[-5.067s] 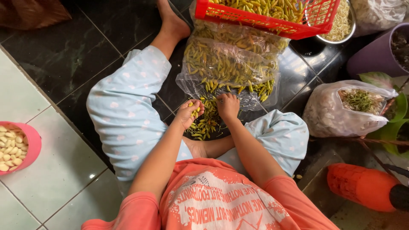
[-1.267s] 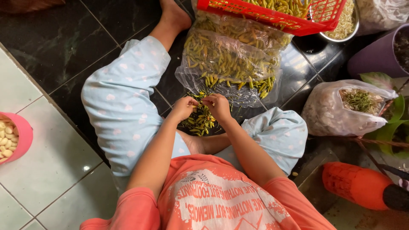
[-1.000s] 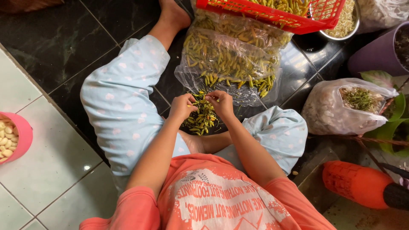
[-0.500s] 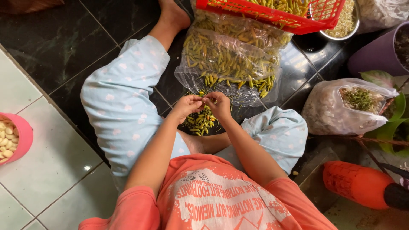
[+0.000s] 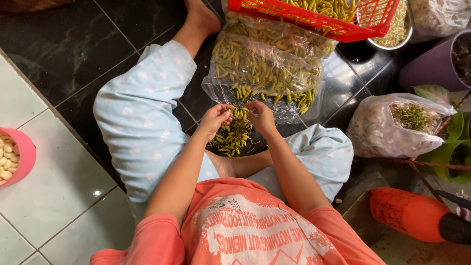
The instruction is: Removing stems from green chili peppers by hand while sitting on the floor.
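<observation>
Pink bowl (image 5: 19, 159) of peeled garlic cloves at the far left, on pale tile, well apart from the work. Person sits cross-legged on the floor, light blue spotted trousers (image 5: 142, 122), orange shirt. Left hand (image 5: 216, 119) and right hand (image 5: 261, 117) are raised close together over a small heap of green chilies (image 5: 234, 137) on the dark floor between the knees. Both hands look pinched on one small chili (image 5: 240, 112) held between them, fingertips nearly touching; likely a two-handed hold so the stem can be pulled, though the exact pinch is too small to confirm. Clear plastic bag of green chilies (image 5: 267, 73) lies open just past the heap, within reach. Red plastic basket (image 5: 319, 14) with more chilies sits above it. Right of that: metal bowl (image 5: 395, 29), purple pot (image 5: 431, 64), a second clear bag (image 5: 397, 125) with green stems, orange object (image 5: 409, 216). Floor is glossy black tile meeting pale tile at left.
</observation>
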